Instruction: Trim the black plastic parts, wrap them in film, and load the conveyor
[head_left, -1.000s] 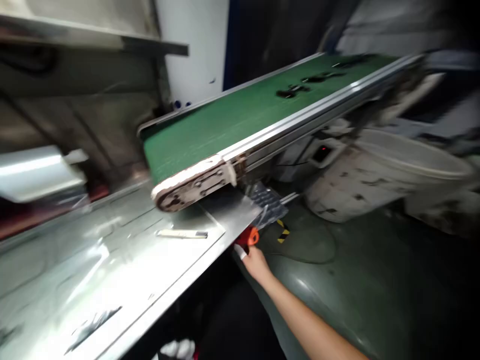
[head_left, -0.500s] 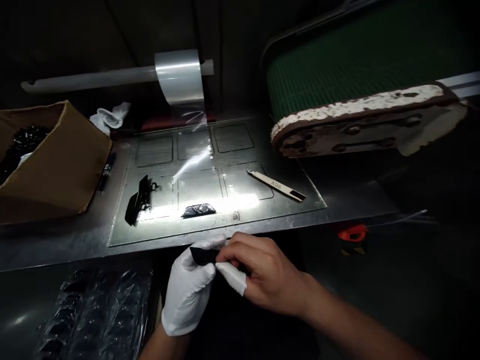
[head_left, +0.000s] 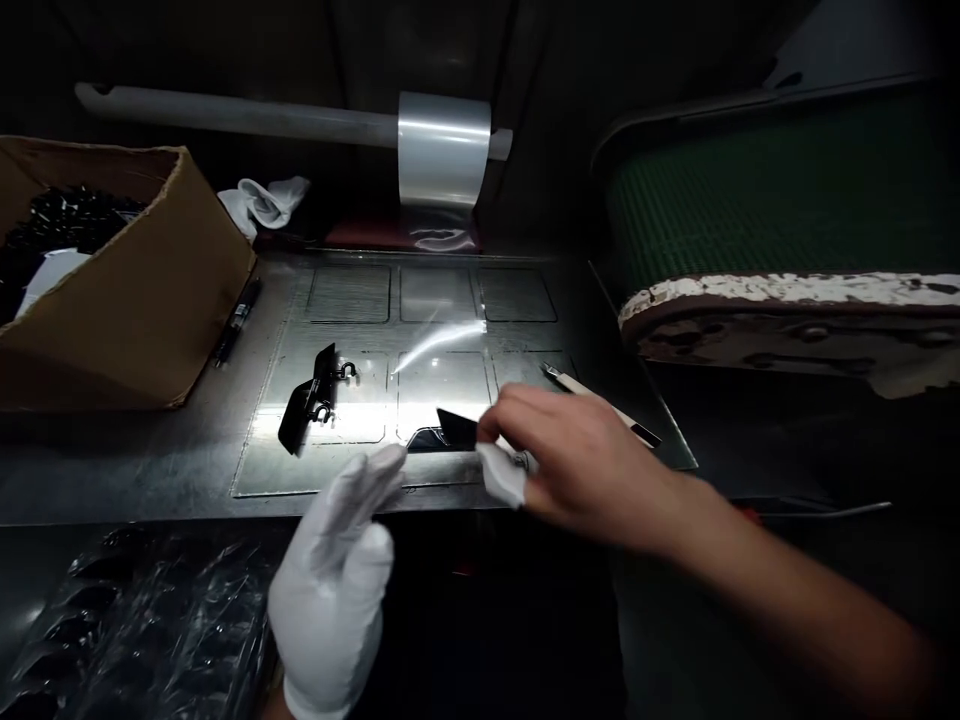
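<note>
My left hand point(head_left: 334, 585), in a white glove, is held with fingers apart and nothing in it, below the front edge of the glass sheet point(head_left: 270, 478). My right hand point(head_left: 570, 455), bare with a white cover on the thumb, pinches a flat black piece point(head_left: 456, 427) over the sheet's front. Just behind that piece's lower edge, a glossy black piece point(head_left: 426, 439) lies on the sheet, partly covered. Two black parts with small hooks point(head_left: 309, 398) lie at the left. A pale-handled cutter point(head_left: 568, 382) is partly hidden behind my right hand.
A cardboard box point(head_left: 187, 290) of black parts stands at the left, with a marker point(head_left: 237, 322) beside it. A film roll point(head_left: 442, 150) hangs on a bar at the back. The green conveyor point(head_left: 780, 200) juts in at the right. Plastic trays point(head_left: 165, 620) lie at the lower left.
My right hand has carried the black piece up and away from my left hand to the glass sheet. My left hand has let go and opened. The view has shifted.
</note>
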